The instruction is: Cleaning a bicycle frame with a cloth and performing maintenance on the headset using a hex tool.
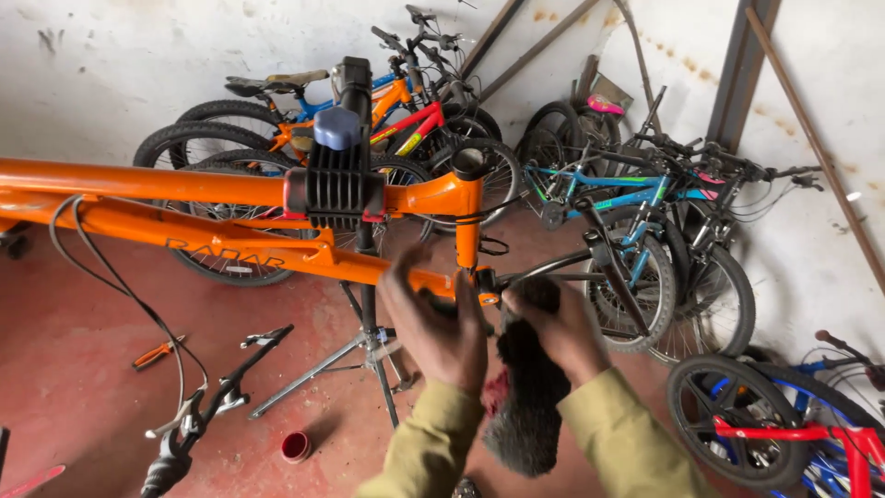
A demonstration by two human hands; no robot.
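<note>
The orange bicycle frame [184,217] hangs clamped in the black jaw of one repair stand [369,304], which serves as the landmark here. The frame extends left of the clamp and ends just right of it at the head tube. It is judged rigid, painted smooth and possibly slippery; the stand carries its weight, so it needs steadying rather than lifting.

The left hand [433,323], just right of the stand post and below the clamp, is closed around the lower frame tube near the head tube. The right hand [558,327], further right, is curled around the top of a dark, shaggy brush or rag [525,406] that hangs below it. That item appears soft and light, and is best held at its upper end; its exact kind cannot be told.

Count: one frame, one stand, one brush. One small red cup [296,446] sits on the floor left of the stand base. One orange-handled tool [157,352] lies further left. Several parked bicycles [645,203] stand behind and right; the exact number is unclear.
</note>
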